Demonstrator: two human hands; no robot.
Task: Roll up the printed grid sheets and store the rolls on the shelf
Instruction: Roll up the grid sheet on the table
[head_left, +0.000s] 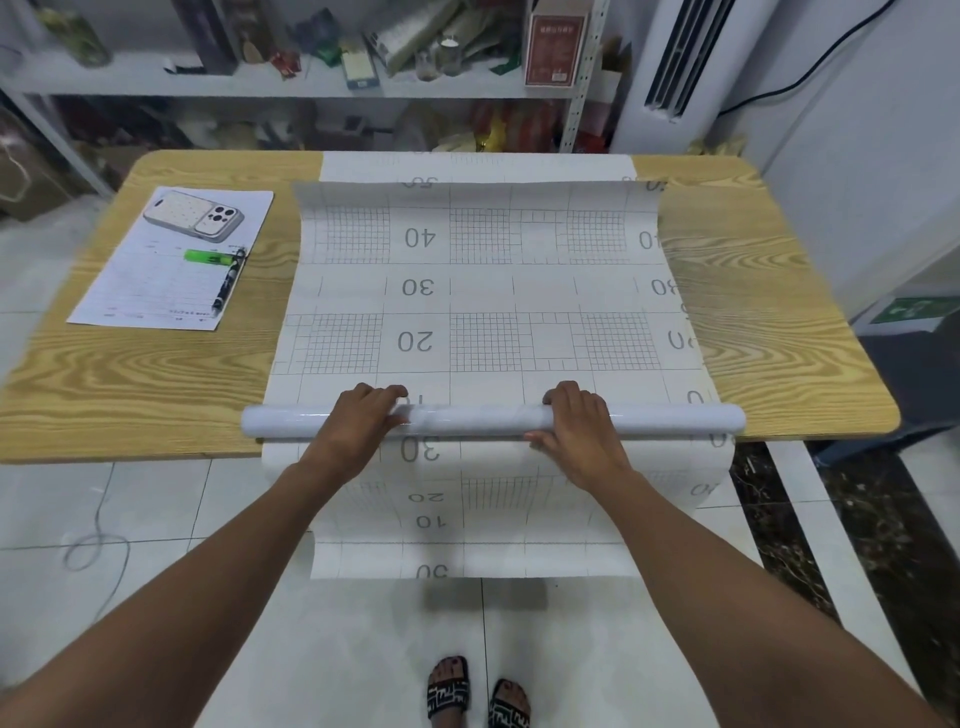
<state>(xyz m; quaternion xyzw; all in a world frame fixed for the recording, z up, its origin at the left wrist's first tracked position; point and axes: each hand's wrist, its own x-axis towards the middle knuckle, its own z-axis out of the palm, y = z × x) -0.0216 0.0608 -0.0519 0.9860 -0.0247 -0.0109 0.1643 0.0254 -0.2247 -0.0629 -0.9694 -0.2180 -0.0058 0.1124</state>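
1. Left hand (358, 415): fingers curled over the top of the roll (467, 420), left of centre; nothing else held.
2. Right hand (576, 421): fingers curled over the far side and thumb against the near side, clasping the same roll right of centre. I judge the hands are set apart so that the tube winds straight.
3. Roll: lies across the near edge of the table (130, 374), both ends reaching just past the sheet's sides.
4. Grid sheet (467, 291): lies flat from the roll towards the far edge, where its end curls up.
5. Second sheet (519, 519): hangs off the near edge below the roll; I cannot tell whether it feeds into the roll.
6. Shelf (260, 85): far side, cluttered; free space for rolls is hard to make out.
7. Left thumb: hidden.
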